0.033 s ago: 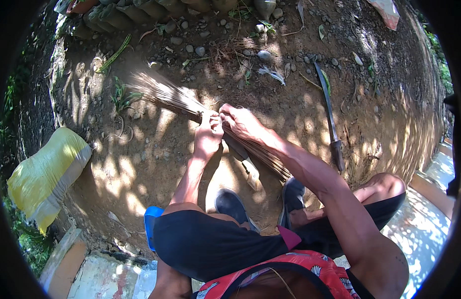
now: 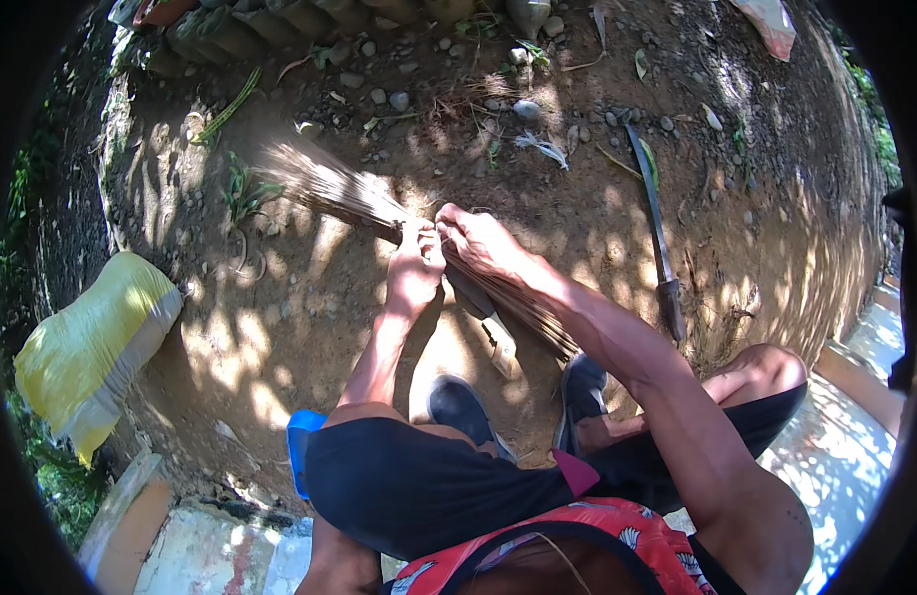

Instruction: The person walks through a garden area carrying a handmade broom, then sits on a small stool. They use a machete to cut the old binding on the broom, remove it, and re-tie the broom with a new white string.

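A bundle of thin brown sticks [image 2: 330,188] lies slantwise over the dirt, its loose tips fanned toward the upper left and its other end near my shoes. My left hand [image 2: 416,270] is closed around the bundle at its middle. Touching it on the right, my right hand [image 2: 480,241] grips the same spot, where a tie seems to go round the sticks. A small knife with a pale handle [image 2: 500,347] lies on the ground under the bundle, just below my hands.
A long machete [image 2: 657,218] lies on the dirt to the right. A yellow sack [image 2: 92,347] sits at the left. A blue seat edge [image 2: 302,446] shows under my leg. Stones [image 2: 399,99] and bottles line the top. Concrete edging [image 2: 131,516] runs along the lower left.
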